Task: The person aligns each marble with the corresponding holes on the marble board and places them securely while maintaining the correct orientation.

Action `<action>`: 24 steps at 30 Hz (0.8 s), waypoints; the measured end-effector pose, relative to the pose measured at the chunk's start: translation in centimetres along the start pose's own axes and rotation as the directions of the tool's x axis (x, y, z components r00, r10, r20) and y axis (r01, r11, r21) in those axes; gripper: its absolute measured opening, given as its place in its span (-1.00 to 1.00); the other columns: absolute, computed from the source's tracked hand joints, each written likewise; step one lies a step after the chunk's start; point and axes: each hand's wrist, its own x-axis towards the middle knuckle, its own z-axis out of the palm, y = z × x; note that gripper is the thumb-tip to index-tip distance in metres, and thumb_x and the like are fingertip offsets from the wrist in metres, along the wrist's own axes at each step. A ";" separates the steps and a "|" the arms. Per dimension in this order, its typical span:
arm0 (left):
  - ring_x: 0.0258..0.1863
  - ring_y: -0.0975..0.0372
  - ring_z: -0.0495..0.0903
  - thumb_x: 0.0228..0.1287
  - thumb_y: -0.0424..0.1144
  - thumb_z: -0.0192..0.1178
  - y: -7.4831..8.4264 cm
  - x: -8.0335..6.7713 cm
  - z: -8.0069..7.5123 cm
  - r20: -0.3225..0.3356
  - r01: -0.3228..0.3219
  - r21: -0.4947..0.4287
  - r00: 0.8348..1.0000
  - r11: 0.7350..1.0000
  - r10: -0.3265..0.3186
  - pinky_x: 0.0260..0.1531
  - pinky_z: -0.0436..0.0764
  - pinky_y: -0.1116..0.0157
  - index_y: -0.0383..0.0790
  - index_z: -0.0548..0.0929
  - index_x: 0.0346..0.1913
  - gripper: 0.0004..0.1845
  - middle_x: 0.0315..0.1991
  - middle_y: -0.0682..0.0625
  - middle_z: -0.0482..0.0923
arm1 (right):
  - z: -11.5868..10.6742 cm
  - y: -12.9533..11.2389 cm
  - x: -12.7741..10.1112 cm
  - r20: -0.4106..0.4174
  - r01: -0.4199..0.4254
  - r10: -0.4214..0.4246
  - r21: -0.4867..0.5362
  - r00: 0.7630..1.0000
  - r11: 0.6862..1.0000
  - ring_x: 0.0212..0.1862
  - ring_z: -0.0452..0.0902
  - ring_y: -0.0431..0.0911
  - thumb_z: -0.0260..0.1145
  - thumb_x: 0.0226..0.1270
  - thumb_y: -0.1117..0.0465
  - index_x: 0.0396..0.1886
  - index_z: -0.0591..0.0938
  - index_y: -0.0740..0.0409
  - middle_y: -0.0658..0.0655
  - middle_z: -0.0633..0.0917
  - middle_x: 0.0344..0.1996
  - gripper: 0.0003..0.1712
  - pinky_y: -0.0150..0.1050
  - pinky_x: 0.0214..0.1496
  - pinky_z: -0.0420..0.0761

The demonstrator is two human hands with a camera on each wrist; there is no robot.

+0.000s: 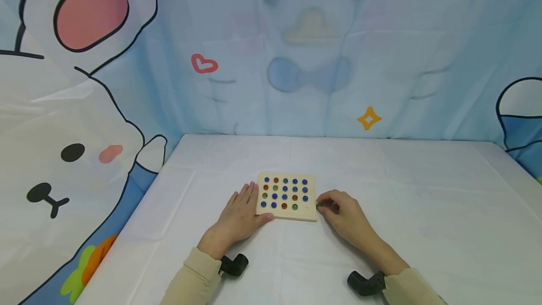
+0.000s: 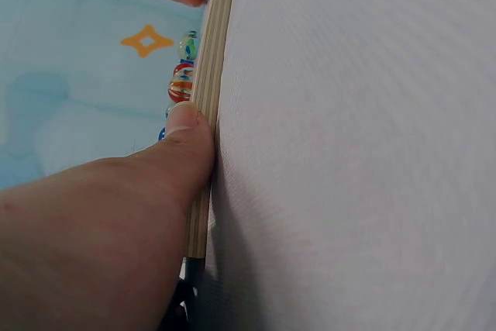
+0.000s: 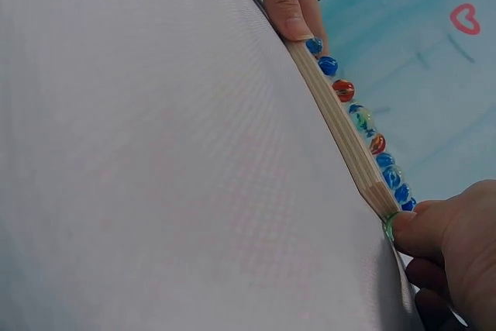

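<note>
A pale wooden board (image 1: 279, 212) lies on the table, with rows of glass marbles in blue, red and green set in its holes. One hole (image 1: 306, 207) at its near right corner holds no marble. My left hand (image 1: 237, 215) rests along the board's left edge, fingers straight and the thumb on the near edge. Just off the right edge, my right hand (image 1: 345, 215) pinches a green marble (image 1: 318, 206) between thumb and fingers. In the right wrist view that green marble (image 3: 390, 226) sits beside the board's corner, partly hidden by the thumb.
A white cloth (image 1: 423, 192) covers the table. Behind it hangs a light blue printed curtain (image 1: 237, 116), and a cartoon-printed sheet (image 1: 84, 121) hangs at the left. Black wrist-camera mounts (image 1: 366, 284) stick out near both sleeves.
</note>
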 end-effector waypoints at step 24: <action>0.60 -0.02 -0.07 0.42 0.28 0.00 0.0 -0.1 -0.1 0.006 -0.001 -0.002 1.000 1.000 0.001 0.55 0.02 -0.05 -0.39 -0.04 0.56 -0.02 0.59 -0.21 -0.06 | 0.1 -1.3 0.3 0.002 0.029 -0.029 0.066 1.000 0.997 -0.27 0.49 -0.23 0.41 0.22 0.39 -0.18 0.68 0.11 -0.04 0.68 -0.30 -0.80 -0.41 -0.26 0.56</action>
